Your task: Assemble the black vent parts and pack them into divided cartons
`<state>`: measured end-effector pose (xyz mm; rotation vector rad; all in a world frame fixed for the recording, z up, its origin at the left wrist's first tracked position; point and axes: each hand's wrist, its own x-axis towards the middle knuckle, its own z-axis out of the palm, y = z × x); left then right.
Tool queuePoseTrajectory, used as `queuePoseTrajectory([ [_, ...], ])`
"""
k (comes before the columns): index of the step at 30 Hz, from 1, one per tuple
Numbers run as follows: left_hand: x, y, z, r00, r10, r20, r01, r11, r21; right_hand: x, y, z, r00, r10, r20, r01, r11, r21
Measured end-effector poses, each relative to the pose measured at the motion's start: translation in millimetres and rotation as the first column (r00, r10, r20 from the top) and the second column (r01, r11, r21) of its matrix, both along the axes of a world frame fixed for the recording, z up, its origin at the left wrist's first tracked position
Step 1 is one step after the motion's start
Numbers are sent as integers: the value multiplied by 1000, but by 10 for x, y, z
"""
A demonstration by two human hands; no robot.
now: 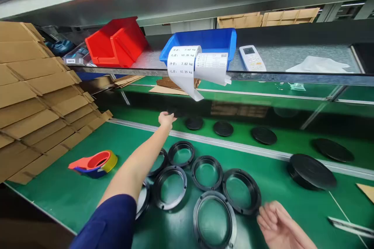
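My left hand (166, 119) reaches far forward over the dark green strip behind the metal rail, its fingers closed at a dark shape that I cannot make out. Low on the right, my right hand (276, 220) is slightly blurred, its fingers curled beside a black ring (242, 191), with nothing visible in them. More black rings lie on the green table, among them one with a shiny rim (214, 220) and another (207, 173) behind it. Several flat black discs, such as this one (223, 128), lie in a row beyond the rail. A thick black disc (311, 171) sits at the right.
A tape dispenser (95, 163) stands left of my forearm. Stacked cardboard (43, 105) fills the left side. The low shelf (274, 76) ahead carries a red bin (117, 44), a blue bin (201, 41), a label roll (184, 66) hanging over its edge, and a white remote (251, 58).
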<state>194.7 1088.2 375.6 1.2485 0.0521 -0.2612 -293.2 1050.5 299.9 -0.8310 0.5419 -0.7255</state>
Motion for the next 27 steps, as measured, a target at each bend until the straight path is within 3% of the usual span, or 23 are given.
queuePoseTrajectory([
  [2, -377, 125, 55, 990, -138, 34, 138, 990, -25, 86, 155, 158, 996, -84, -17, 81, 988, -129],
  [4, -878, 345, 57, 933, -339, 124, 347, 936, -54, 191, 295, 280, 987, -137, -89, 109, 957, -270],
  [7, -1687, 784, -39, 756, -593, 276, 626, 779, -40, 335, 434, 405, 959, -218, -179, 109, 873, -476],
  [9, -2143, 1046, -145, 658, -691, 299, 727, 687, -13, 390, 484, 462, 956, -246, -159, 111, 807, -580],
  [12, -2629, 1276, -319, 585, -763, 274, 799, 601, -32, 392, 557, 513, 969, -226, -100, 108, 752, -651],
  [14, -2842, 1336, -406, 608, -741, 287, 788, 609, -97, 361, 640, 516, 967, -234, -101, 114, 754, -647],
  [17, -3057, 1392, -444, 661, -708, 251, 749, 601, -278, 329, 818, 460, 962, -220, -163, 74, 784, -616],
  [20, -3182, 1474, -411, 601, -797, 63, 709, 495, -502, 337, 1008, 376, 960, -180, -216, -9, 748, -664],
  [22, -3211, 1537, -397, 538, -842, -35, 659, 446, -606, 344, 1104, 340, 940, -223, -257, -64, 626, -777],
  [25, -3180, 1618, -410, 489, -865, -116, 614, 435, -658, 339, 1163, 328, 875, -378, -302, -173, 338, -925],
  [27, -3140, 1654, -423, 476, -869, -139, 612, 441, -657, 334, 1146, 335, 847, -454, -276, -214, 184, -959],
])
